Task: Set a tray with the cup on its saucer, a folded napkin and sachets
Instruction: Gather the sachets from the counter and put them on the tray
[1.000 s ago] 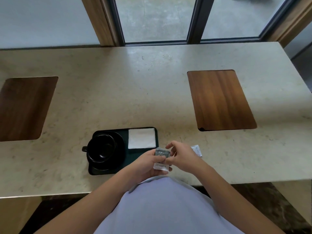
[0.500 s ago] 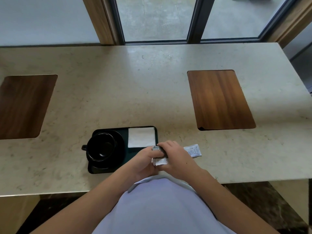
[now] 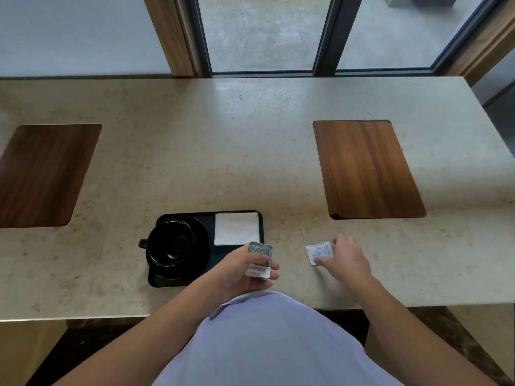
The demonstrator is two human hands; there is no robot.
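A dark tray (image 3: 262, 227) lies near the front edge of the stone counter. On its left half a black cup (image 3: 170, 242) stands on a black saucer (image 3: 199, 246), handle to the left. A folded white napkin (image 3: 237, 228) lies on the tray's right half. My left hand (image 3: 245, 271) holds a small stack of grey and white sachets (image 3: 260, 260) just off the tray's right front corner. My right hand (image 3: 345, 260) touches a white sachet (image 3: 319, 252) lying on the counter to the right of the tray; thumb and fingers are at its edges.
Two wooden inlay panels sit in the counter, one at the left (image 3: 41, 174) and one at the right (image 3: 365, 168). A window with dark frames (image 3: 326, 34) runs behind the counter. The counter's front edge (image 3: 83, 316) is close to my body.
My hands were together at the tray's corner with the sachets. My right hand has moved right to the lone white sachet on the counter. My left hand keeps the stack.
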